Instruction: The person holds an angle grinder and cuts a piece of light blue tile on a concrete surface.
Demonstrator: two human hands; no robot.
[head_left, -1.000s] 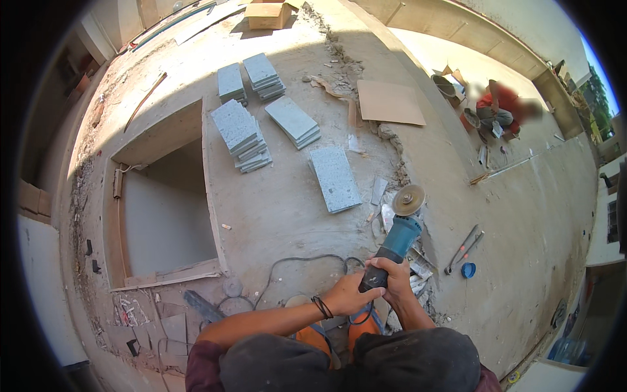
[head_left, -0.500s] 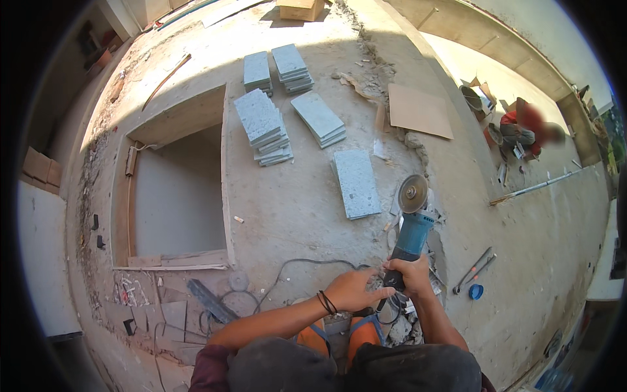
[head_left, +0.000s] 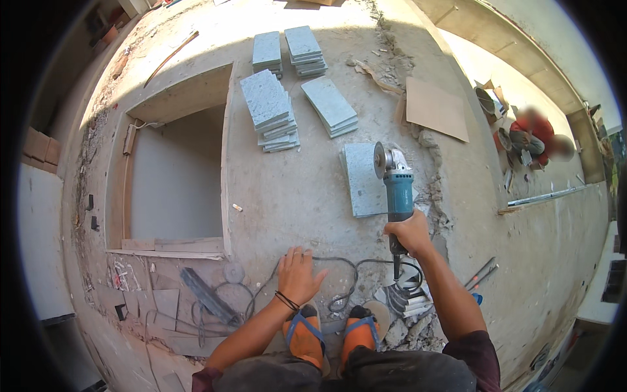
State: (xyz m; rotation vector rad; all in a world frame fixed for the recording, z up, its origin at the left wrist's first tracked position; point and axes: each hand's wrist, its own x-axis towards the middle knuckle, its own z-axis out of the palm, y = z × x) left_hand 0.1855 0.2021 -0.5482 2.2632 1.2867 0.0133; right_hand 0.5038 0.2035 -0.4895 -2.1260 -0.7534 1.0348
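Note:
My right hand (head_left: 410, 234) is wrapped around the black rear handle of a teal angle grinder (head_left: 400, 193). The grinder points away from me, and its cutting disc (head_left: 379, 161) overlaps a grey speckled stone tile (head_left: 363, 183) in the picture; whether they touch I cannot tell. From the handle's end a black power cord (head_left: 353, 287) loops over the floor to the left. My left hand (head_left: 298, 276) holds nothing, its thumb apart from the fingers, low over the floor beside the cord.
Several stacks of stone tiles (head_left: 269, 104) stand ahead. A framed floor opening (head_left: 179, 189) lies left. Broken rubble (head_left: 408, 330) sits by my right foot, and a cardboard sheet (head_left: 436, 108) farther off. Another person (head_left: 530, 130) crouches at the far right.
My left hand has come off the grinder and moved left, down toward the floor. In my right hand the grinder has turned, its disc now edge-on toward the left. The view has shifted slightly.

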